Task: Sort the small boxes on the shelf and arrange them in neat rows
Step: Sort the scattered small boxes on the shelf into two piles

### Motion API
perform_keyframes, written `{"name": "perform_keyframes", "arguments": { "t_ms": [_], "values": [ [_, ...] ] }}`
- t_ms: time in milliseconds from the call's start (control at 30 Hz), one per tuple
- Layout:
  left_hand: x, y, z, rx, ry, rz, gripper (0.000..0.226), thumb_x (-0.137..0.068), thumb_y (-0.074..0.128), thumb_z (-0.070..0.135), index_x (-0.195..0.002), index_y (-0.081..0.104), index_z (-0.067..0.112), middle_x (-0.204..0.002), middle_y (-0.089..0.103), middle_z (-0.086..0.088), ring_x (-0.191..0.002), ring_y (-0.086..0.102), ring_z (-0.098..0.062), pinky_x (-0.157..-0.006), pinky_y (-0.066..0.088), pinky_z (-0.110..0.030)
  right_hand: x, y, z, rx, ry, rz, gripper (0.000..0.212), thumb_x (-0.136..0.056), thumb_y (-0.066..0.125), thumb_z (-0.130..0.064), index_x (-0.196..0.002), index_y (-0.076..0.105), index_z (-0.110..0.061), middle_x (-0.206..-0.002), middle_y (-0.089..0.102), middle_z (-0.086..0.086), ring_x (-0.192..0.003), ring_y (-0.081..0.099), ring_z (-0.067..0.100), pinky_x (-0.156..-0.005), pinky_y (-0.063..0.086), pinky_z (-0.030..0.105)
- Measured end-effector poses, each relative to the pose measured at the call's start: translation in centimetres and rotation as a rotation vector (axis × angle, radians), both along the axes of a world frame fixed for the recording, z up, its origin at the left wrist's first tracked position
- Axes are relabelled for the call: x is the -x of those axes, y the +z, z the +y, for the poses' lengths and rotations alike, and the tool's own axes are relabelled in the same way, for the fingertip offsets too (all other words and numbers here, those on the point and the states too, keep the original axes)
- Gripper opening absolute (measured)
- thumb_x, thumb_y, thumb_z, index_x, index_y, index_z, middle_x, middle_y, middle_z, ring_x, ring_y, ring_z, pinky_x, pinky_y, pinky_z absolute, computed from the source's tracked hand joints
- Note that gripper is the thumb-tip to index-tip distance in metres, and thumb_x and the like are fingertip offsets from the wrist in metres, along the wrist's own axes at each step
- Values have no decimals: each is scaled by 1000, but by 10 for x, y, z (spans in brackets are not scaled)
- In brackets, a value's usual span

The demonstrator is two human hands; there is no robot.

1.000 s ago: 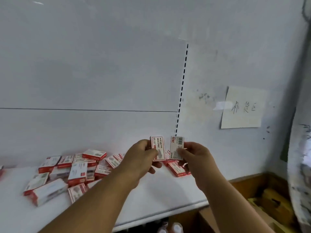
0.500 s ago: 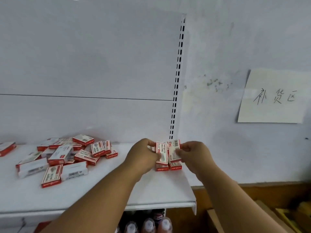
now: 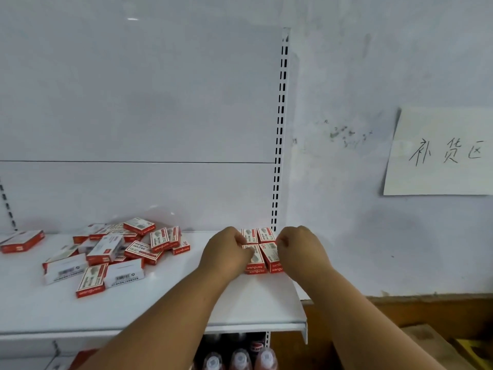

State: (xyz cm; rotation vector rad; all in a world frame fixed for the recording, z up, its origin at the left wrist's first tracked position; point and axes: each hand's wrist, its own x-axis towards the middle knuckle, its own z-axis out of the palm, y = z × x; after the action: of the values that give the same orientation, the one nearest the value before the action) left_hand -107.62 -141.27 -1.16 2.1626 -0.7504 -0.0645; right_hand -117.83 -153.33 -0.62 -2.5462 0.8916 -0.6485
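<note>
Boxes (image 3: 262, 251), red and white, are sitting four together at the white shelf's (image 3: 160, 311) right end, where we are pinching the front two: left hand (image 3: 226, 253) on one, right hand (image 3: 300, 249) on the other. More boxes are lying in a loose pile (image 3: 112, 252) further left.

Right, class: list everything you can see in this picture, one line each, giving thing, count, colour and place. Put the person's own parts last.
Arranged boxes: four showing, red and white, two rows at the shelf's right end.
Loose boxes: a jumbled pile, count unclear, red and white, left half of the shelf.
Single box: one, red and white, far left.
Shelf: one, white.
Slotted upright: one, white, behind the arranged boxes.
Paper note: one, white, handwritten, on the wall at right.
Bottles: three caps showing, below the shelf.
Left hand: on the front left box.
Right hand: on the front right box.
</note>
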Motion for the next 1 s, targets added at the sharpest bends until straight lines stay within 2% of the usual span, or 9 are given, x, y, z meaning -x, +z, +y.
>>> {"name": "perform_keyframes", "arguments": {
  "t_ms": [100, 167, 367, 567, 700, 767, 833, 933, 1000],
  "values": [
    [-2, 5, 9, 61, 30, -39, 13, -87, 67, 24, -98, 61, 24, -95, 66, 6, -84, 62, -12, -64, 47, -22, -6, 11, 7, 43, 42, -98, 19, -94, 47, -18, -99, 66, -19, -104, 59, 1, -86, 59, 17, -68, 43, 25],
    [-4, 7, 22, 80, 32, -58, 12, -87, 66, 24, -97, 60, 25, -93, 65, 8, -81, 62, -11, -63, 47, -24, -15, 16, 17, 35, 92, -143, 16, -92, 50, -19, -96, 65, -20, -102, 61, 0, -86, 58, 16, -68, 42, 26],
    [-27, 9, 86, -31, 35, -198, 16, -90, 63, 29, -105, 61, 30, -98, 65, 13, -87, 61, -8, -73, 48, -24, -62, 23, 82, 14, 287, -214, 12, -92, 55, -26, -90, 66, -21, -96, 63, -4, -82, 58, 12, -64, 40, 24],
    [-83, 9, 165, -72, 132, -219, 14, -84, 60, 22, -94, 61, 32, -96, 67, 12, -90, 62, -12, -79, 51, -30, -128, 18, 158, 2, 399, -216, 10, -89, 59, -25, -83, 66, -22, -92, 65, -3, -79, 58, 11, -62, 40, 22],
    [-122, 6, 207, -103, 103, -242, 12, -88, 59, 23, -93, 59, 34, -96, 67, 12, -86, 62, -10, -75, 53, -29, -169, 9, 189, 75, 307, -181, 12, -91, 57, -28, -93, 67, -22, -99, 64, 0, -91, 57, 14, -72, 45, 27],
    [-141, 7, 222, -96, 75, -250, 10, -89, 60, 25, -93, 59, 34, -95, 66, 13, -83, 63, -7, -73, 55, -30, -186, 2, 192, 213, 160, -18, 27, -93, 52, -42, -110, 63, -24, -110, 61, 2, -105, 53, 21, -84, 47, 34],
    [-155, 8, 233, -85, 25, -247, 9, -89, 61, 26, -93, 58, 34, -95, 66, 14, -82, 65, -5, -71, 56, -28, -195, 0, 188, 244, 20, 185, 42, -92, 47, -54, -121, 55, -25, -117, 59, 4, -112, 50, 26, -89, 44, 39],
    [-166, 11, 234, -77, -56, -238, 7, -90, 62, 28, -93, 58, 33, -95, 65, 14, -83, 66, -6, -72, 58, -31, -199, 1, 182, 172, -66, 231, 38, -90, 51, -42, -124, 51, -25, -114, 62, 3, -105, 54, 24, -87, 49, 39],
    [-166, 14, 228, -62, -103, -250, 7, -90, 62, 29, -92, 58, 33, -95, 64, 14, -82, 64, -5, -71, 57, -30, -195, 3, 180, 90, -99, 127, 42, -87, 58, -29, -128, 50, -26, -117, 63, 2, -104, 56, 23, -86, 53, 40]
  ]
}}
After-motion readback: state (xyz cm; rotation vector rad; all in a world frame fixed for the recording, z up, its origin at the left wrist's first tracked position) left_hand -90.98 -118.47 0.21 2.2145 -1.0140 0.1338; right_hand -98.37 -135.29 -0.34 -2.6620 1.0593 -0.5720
